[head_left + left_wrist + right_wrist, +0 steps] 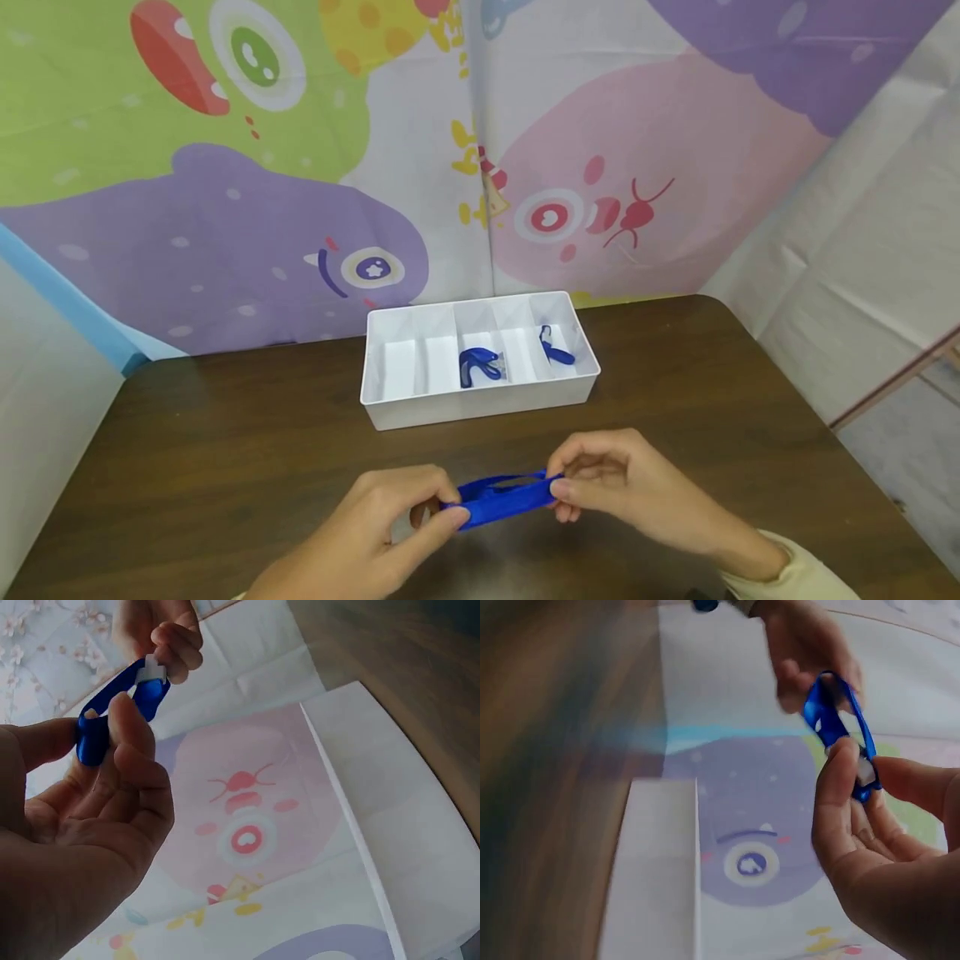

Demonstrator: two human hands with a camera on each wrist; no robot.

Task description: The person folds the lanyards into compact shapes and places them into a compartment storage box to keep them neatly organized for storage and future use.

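Note:
A blue ribbon strap [510, 502], like a lanyard, is stretched in a flattened loop between the two hands above the table. My left hand [382, 525] pinches its left end between thumb and fingers. At the other end, my right hand [626, 483] pinches the strap in the same way. A small white plastic piece [152, 671] shows on the strap by the right hand in the left wrist view. Beyond the hands stands a white divided box [480, 406]. One blue strap [480, 367] lies in its middle compartment, and another blue strap [557, 354] in the rightmost one.
The box rests on a dark brown wooden table [247, 442], near its back edge. Behind it hangs a cloth with cartoon figures [300, 217]. Pale sheets [862, 250] close off the sides.

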